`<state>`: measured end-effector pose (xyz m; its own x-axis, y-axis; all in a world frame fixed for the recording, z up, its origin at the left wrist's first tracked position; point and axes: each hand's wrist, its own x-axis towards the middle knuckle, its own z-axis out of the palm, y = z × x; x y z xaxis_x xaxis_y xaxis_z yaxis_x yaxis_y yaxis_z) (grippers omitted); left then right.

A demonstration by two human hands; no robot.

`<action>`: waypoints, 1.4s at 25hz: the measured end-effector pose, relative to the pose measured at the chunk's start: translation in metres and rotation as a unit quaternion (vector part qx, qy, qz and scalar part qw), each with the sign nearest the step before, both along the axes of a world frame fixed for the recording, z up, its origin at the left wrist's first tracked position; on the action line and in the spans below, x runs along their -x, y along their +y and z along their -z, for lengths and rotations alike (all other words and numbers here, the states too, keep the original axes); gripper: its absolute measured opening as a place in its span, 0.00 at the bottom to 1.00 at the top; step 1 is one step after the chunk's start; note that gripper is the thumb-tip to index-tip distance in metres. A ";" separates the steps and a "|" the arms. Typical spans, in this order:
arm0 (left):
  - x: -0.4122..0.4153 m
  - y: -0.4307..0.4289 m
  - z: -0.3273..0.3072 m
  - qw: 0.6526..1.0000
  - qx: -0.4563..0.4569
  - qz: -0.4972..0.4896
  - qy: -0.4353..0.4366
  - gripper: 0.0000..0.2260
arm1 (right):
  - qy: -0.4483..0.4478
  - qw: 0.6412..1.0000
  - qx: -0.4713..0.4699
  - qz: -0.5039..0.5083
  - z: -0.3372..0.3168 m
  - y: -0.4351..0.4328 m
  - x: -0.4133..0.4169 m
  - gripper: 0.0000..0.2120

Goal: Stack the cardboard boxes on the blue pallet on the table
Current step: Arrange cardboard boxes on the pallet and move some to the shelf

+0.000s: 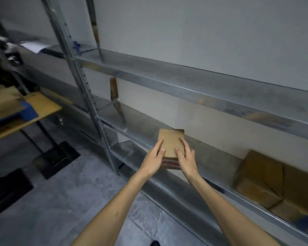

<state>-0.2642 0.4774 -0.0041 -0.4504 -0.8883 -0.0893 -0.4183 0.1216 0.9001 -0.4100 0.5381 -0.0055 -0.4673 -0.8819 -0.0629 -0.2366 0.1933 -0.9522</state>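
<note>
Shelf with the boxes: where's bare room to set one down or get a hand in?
Bare metal between the small box and the larger boxes at right; also from it left to the upright. Upper shelf looks bare. Crowded: right end, where the larger boxes touch.

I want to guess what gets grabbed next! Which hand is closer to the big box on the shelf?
Right. The right hand holds the small box on the side facing the big box; the left hand holds its far side.
</note>
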 end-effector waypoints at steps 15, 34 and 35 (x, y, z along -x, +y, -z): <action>-0.322 -0.024 -0.056 0.933 0.029 -0.335 0.127 0.30 | -0.003 0.928 0.056 -0.369 -0.056 -0.127 -0.299 0.16; -0.627 -0.181 -0.056 0.882 0.073 -0.450 0.117 0.17 | -0.077 0.848 -0.025 -0.523 -0.076 -0.335 -0.590 0.17; -0.633 -0.198 -0.053 0.877 0.078 -0.459 0.118 0.17 | -0.081 0.852 -0.023 -0.517 -0.073 -0.353 -0.598 0.17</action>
<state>0.3687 0.2795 0.0487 0.4706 -0.8799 0.0654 -0.2084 -0.0388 0.9773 0.1882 0.1852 0.0670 0.5752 -0.8120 -0.0985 -0.1697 -0.0006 -0.9855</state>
